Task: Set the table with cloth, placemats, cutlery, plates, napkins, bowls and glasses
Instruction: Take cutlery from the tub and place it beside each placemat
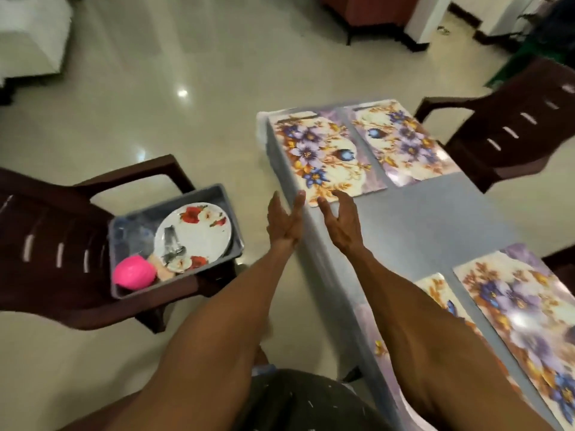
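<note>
A grey cloth [435, 219] covers the table. Floral placemats lie on it: one at the far left [323, 157], one beside it [404, 141], and two near me [522, 309]. My left hand [284, 222] hovers at the table's left edge with straight fingers, holding nothing. Just to its right, my right hand [339, 219] is relaxed, its fingertips by the near edge of the far left placemat. A grey tub [130, 231] on a chair holds floral plates [196, 234], metal cutlery [172, 247] and a pink bowl [133, 272].
Dark brown plastic chairs stand around: one at the left [46, 244] carrying the tub, one at the far right [513, 126]. The shiny tiled floor [186, 88] lies beyond. A white-covered table [28, 35] is at the far left.
</note>
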